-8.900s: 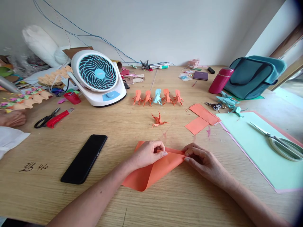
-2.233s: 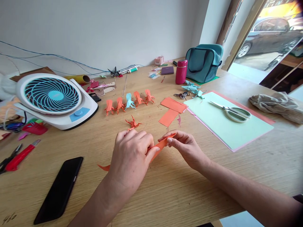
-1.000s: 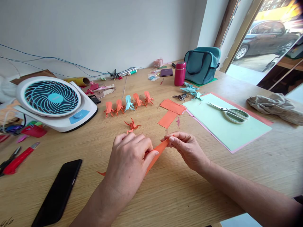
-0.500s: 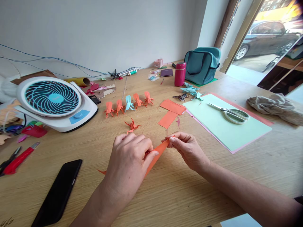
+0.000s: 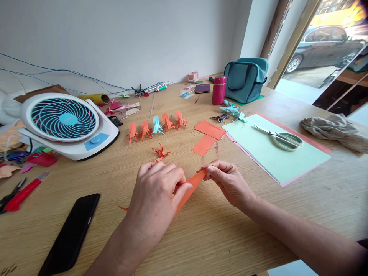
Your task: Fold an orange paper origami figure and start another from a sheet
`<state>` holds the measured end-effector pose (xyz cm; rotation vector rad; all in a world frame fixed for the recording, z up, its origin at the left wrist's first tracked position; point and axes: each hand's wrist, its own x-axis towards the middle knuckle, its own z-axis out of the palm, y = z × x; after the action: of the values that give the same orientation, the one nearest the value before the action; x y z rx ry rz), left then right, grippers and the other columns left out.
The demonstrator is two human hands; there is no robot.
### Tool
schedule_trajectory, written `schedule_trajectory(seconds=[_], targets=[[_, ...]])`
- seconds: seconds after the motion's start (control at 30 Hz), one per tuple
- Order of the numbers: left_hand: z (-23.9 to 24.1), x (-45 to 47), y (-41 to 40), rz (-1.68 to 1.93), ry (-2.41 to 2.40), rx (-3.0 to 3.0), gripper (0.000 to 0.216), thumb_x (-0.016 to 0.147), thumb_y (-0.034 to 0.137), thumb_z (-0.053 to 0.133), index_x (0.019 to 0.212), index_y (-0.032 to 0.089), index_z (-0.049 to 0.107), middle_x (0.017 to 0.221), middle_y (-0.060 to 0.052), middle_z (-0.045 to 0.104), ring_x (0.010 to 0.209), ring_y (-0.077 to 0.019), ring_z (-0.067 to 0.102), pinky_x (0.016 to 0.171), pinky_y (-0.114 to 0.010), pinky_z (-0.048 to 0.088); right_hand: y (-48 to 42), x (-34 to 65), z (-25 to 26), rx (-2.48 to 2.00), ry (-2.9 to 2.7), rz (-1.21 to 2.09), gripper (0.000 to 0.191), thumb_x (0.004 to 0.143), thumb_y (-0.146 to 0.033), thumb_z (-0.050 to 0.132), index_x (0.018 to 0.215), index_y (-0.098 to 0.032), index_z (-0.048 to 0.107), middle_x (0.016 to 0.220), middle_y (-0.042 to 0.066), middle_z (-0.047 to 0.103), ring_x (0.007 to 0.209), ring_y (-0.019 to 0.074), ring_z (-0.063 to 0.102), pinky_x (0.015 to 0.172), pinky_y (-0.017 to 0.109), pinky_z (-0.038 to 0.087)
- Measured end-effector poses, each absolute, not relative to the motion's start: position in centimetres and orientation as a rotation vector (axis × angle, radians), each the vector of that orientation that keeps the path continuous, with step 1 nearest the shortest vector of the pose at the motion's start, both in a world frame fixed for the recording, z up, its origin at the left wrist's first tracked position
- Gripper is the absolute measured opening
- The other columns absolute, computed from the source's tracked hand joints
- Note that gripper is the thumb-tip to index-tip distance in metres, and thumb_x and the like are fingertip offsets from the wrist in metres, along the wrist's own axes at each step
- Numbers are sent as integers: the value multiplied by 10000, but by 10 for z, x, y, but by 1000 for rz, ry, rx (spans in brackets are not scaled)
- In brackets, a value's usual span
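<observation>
A folded orange paper (image 5: pixel 192 185) is held just above the wooden table (image 5: pixel 218 237), between both hands. My left hand (image 5: pixel 156 197) is curled round its lower part and hides most of it; a small orange tip pokes out at the left. My right hand (image 5: pixel 227 182) pinches the paper's upper right end between thumb and fingers. Beyond the hands lies a small orange origami figure (image 5: pixel 161 151), and behind it stands a row of orange and blue origami figures (image 5: pixel 156 125).
Black phone (image 5: pixel 70 234) at near left. White-and-blue fan (image 5: pixel 66 124), red cutter (image 5: pixel 23 191) on the left. Orange paper pieces (image 5: pixel 208 136), green sheet (image 5: pixel 276 151) with scissors (image 5: pixel 283 137), red bottle (image 5: pixel 219 90), teal bag (image 5: pixel 244 78), grey cloth (image 5: pixel 335 128) to the right.
Since the earliest frame the flat orange sheet has been folded into a narrow strip and lifted between both hands. Over the last second the hands and paper barely move.
</observation>
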<state>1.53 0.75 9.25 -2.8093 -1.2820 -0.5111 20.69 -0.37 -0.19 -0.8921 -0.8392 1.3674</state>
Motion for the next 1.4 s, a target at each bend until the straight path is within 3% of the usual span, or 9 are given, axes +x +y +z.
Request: schedule_trajectory(seconds=[0.23, 1.1, 1.4], targets=[[94, 15, 10, -492, -1357, -2842, 224, 839, 205, 729, 676, 201, 575, 702, 29, 654, 724, -178, 564, 797, -370, 356, -5, 208, -1, -920, -859, 1347, 267, 730, -492, 835, 694, -235, 776, 686, 21, 706, 723, 164, 603, 743, 312, 462], [96, 9, 29, -398, -1591, -2897, 146, 827, 157, 723, 739, 201, 616, 800, 26, 714, 824, -192, 629, 837, -370, 410, 4, 214, -12, -943, -698, 1353, 207, 757, -434, 830, 736, -241, 758, 665, -4, 628, 672, 135, 550, 715, 291, 492], [96, 7, 34, -398, -1606, -2901, 137, 826, 155, 691, 726, 205, 612, 796, 11, 707, 786, -194, 626, 744, -335, 421, 3, 211, -9, -970, -735, 1293, 258, 713, -459, 854, 687, -223, 754, 624, 1, 647, 644, 133, 542, 677, 287, 450]])
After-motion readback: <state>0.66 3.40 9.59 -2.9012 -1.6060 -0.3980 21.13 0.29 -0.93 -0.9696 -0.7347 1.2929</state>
